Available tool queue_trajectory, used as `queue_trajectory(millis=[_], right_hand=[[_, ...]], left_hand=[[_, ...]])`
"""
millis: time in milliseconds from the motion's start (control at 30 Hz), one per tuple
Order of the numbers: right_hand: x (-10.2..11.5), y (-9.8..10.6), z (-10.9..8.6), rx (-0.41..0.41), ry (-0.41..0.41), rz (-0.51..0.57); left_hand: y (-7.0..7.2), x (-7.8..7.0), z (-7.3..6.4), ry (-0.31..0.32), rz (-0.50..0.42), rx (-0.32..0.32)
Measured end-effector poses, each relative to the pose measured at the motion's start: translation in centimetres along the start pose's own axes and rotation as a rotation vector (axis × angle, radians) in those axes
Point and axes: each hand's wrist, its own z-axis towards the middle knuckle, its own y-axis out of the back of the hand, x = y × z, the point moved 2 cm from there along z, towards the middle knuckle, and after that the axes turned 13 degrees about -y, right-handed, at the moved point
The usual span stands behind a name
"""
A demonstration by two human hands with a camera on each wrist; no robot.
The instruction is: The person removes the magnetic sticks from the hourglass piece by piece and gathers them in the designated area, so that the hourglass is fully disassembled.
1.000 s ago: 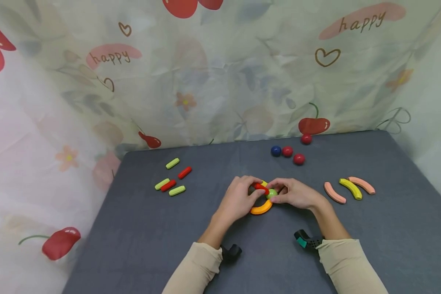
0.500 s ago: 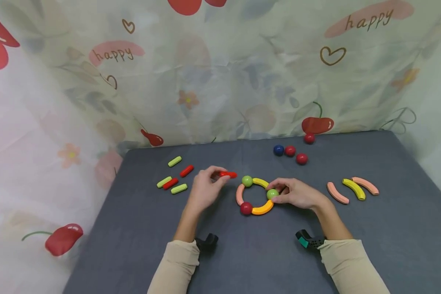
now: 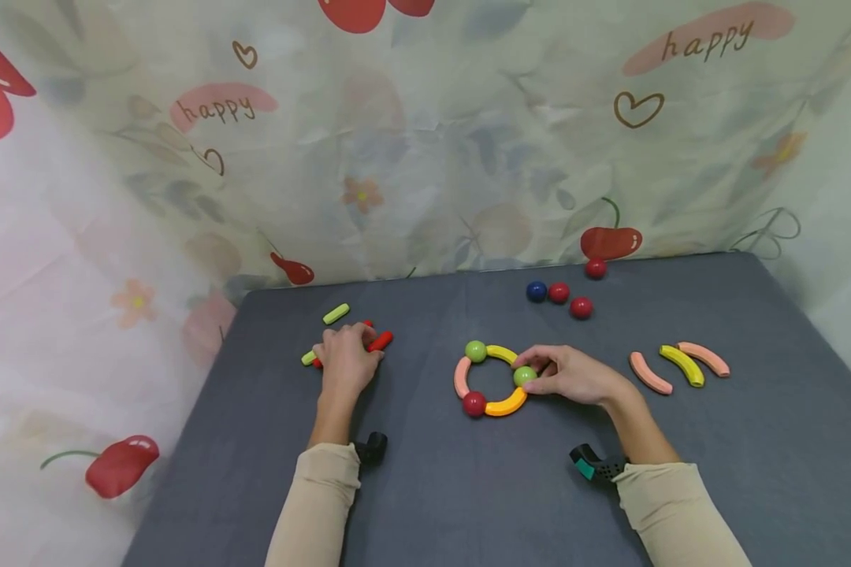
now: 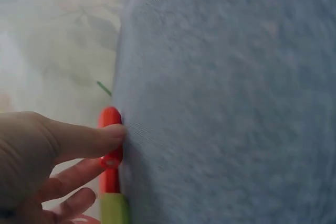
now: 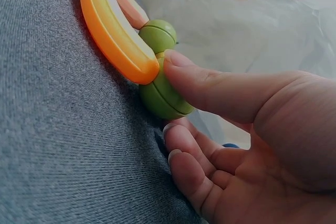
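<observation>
My left hand (image 3: 345, 362) pinches a red stick (image 3: 380, 341) between thumb and fingers, over the group of short sticks at the table's left. In the left wrist view the thumb presses on this red stick (image 4: 110, 116), and another red piece and a light green stick (image 4: 114, 208) show below it. With thumb and fingers, my right hand (image 3: 567, 374) grips a green ball (image 3: 525, 377) at the right of a ring. Round that ring lie a yellow curved piece (image 3: 502, 353), another green ball (image 3: 476, 351), a pink curved piece (image 3: 462, 378), a red ball (image 3: 474, 404) and an orange curved piece (image 3: 507, 404).
A blue ball (image 3: 536, 291) and several red balls (image 3: 581, 308) lie at the back. Two pink curved pieces (image 3: 650, 373) and a yellow one (image 3: 681, 366) lie at the right. A light green stick (image 3: 336, 313) lies beyond my left hand. Printed cloth (image 3: 425, 157) hangs behind the table.
My left hand has carried the red stick from the ring leftward to the other sticks, uncovering the ring's left side. My right hand has stayed on the green ball.
</observation>
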Motion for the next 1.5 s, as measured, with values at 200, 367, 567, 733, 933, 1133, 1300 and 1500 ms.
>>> queue_trajectory(millis=[200, 367, 567, 733, 933, 1133, 1300, 1500], right_hand=[[0.3, 0.1, 0.0, -0.003, -0.016, -0.004], [0.6, 0.0, 0.0, -0.048, -0.064, -0.009], [1.7, -1.3, -0.1, -0.148, -0.146, -0.071], [2.3, -1.9, 0.2, -0.241, -0.137, -0.135], [2.2, -2.3, 0.7, -0.266, -0.07, -0.202], [2.2, -2.9, 1.0, -0.301, -0.048, -0.242], [2.5, -2.9, 1.0, -0.336, -0.067, -0.266], [2.7, -2.7, 0.9, -0.425, -0.133, -0.274]], left_hand=[[0.3, -2.8, -0.6, -0.059, -0.22, 0.037], [-1.6, -6.7, -1.3, -0.14, -0.414, 0.142], [-4.3, -9.0, -1.7, -0.215, -0.406, 0.249], [-5.2, -9.9, -2.0, -0.242, -0.397, 0.288], [-5.7, -11.0, -2.4, -0.311, -0.546, 0.372], [-5.8, -11.1, -2.4, -0.32, -0.528, 0.347], [-5.7, -10.8, -2.4, -0.312, -0.51, 0.333], [-5.5, -10.7, -2.3, -0.32, -0.481, 0.322]])
